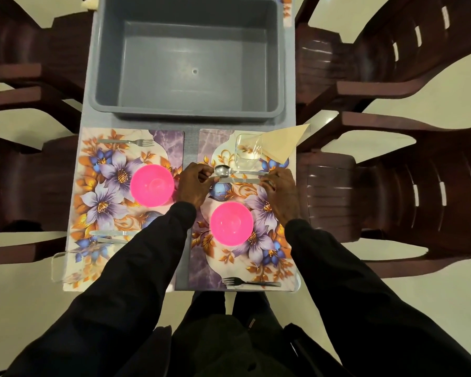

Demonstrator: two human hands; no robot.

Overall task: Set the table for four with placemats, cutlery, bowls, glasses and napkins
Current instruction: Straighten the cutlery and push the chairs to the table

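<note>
Hot pink against purple-and-orange florals.
Left placemat and right placemat printed with lilac and blue flowers and orange leaves on cream, purple marbling along the inner edges; left bowl and right bowl in glossy neon pink; plain grey tub at upper centre; pale beige napkin; clear glass; silver spoon and knife; black sleeves; dark reddish-brown chairs; cream floor.

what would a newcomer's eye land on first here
Two bright pink plastic bowls glow on the floral placemats, one each. Behind them an empty grey plastic tub fills the far end, while the left hand pinches, and the right hand touches, a steel knife on the right mat.
</note>
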